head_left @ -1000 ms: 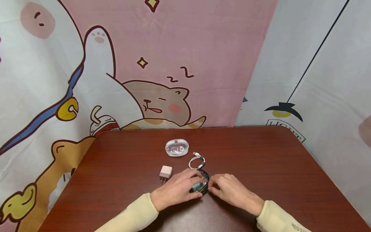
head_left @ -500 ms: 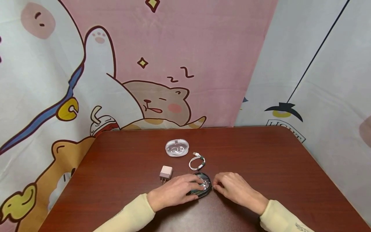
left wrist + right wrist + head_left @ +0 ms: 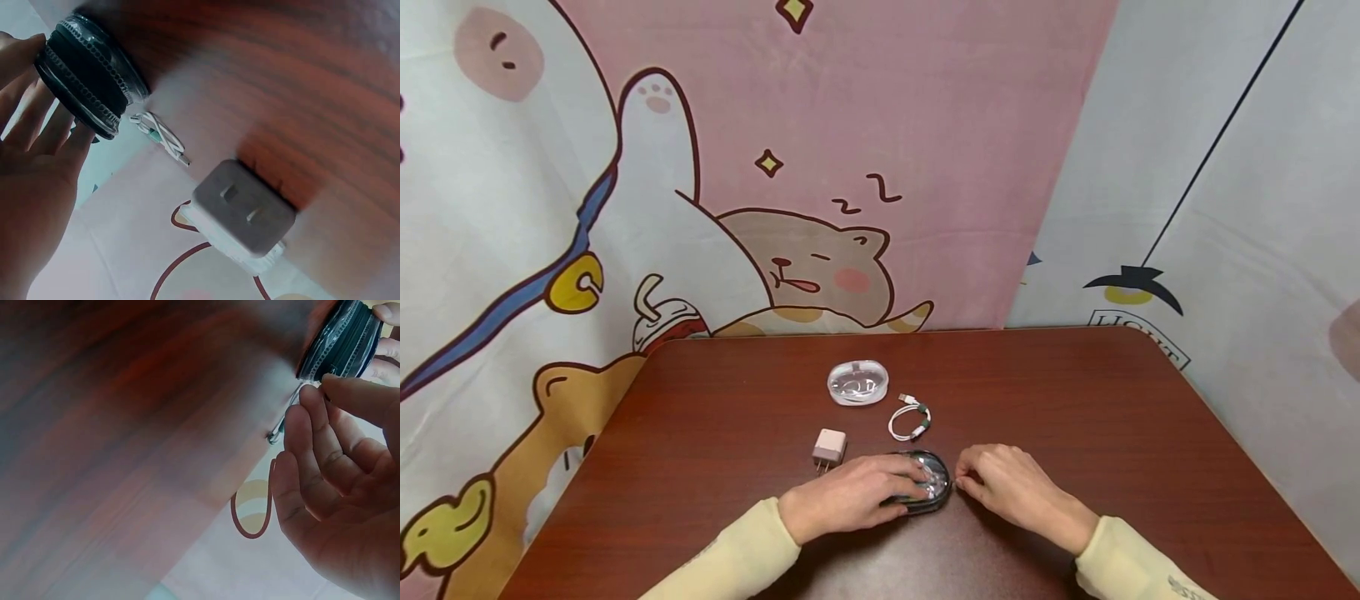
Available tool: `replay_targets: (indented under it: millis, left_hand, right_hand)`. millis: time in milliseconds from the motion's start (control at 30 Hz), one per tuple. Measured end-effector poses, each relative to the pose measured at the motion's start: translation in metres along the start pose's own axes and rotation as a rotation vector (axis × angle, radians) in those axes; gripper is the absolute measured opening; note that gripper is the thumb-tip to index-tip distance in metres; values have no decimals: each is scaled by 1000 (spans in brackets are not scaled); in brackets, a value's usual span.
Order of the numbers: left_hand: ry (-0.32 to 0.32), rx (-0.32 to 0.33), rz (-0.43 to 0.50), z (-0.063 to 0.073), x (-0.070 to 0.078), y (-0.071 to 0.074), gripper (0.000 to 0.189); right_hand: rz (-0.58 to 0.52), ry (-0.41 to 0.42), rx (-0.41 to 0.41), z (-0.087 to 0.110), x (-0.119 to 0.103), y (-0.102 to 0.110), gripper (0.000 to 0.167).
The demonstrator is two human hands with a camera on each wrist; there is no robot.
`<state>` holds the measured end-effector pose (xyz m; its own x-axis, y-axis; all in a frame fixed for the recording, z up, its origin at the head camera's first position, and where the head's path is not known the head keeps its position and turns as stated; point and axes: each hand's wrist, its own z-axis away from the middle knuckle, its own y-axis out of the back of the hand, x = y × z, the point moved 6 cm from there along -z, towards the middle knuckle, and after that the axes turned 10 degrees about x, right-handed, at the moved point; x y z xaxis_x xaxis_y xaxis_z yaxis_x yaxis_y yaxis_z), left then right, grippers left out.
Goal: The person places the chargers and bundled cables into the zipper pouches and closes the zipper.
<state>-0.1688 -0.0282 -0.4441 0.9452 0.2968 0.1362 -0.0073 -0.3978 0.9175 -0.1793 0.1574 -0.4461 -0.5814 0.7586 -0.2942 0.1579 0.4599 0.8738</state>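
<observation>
A small oval zip case [image 3: 936, 479] with a clear top and dark sides lies on the table between the hands. Over its top rest the fingers of my left hand [image 3: 857, 492], its thumb at the near edge. In the left wrist view, those fingers [image 3: 37, 122] stretch along the clear face, and the zip teeth run round the dark wall. At the case's right end, my right hand [image 3: 1011, 492] pinches the small zip pull between thumb and index finger; the right wrist view shows these fingertips [image 3: 334, 387] against the case, the pull mostly hidden.
Behind the left hand stands a pale pink plug adapter [image 3: 830, 447], prongs toward me. A coiled white USB cable [image 3: 892, 421] lies beyond the case. Farther back is a clear oval case [image 3: 858, 383] with a white rim. A printed cloth [image 3: 955, 167] hangs behind the brown table [image 3: 1075, 400].
The right hand has shifted a little to the right with the zip pull. The case has slid slightly right and toward me and turned a little; the left hand still rests on it.
</observation>
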Motion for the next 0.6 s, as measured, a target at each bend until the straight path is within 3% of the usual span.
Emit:
replay_targets:
  millis: [333,600]
  left_hand:
    - [-93,17,-85,-2,-2,4,32]
    - [26,16,-111,-13,0,0,37]
  right_hand:
    - [-10,19,12,1,-1,0,21]
    - [-73,50,-12,1,-5,-1,18]
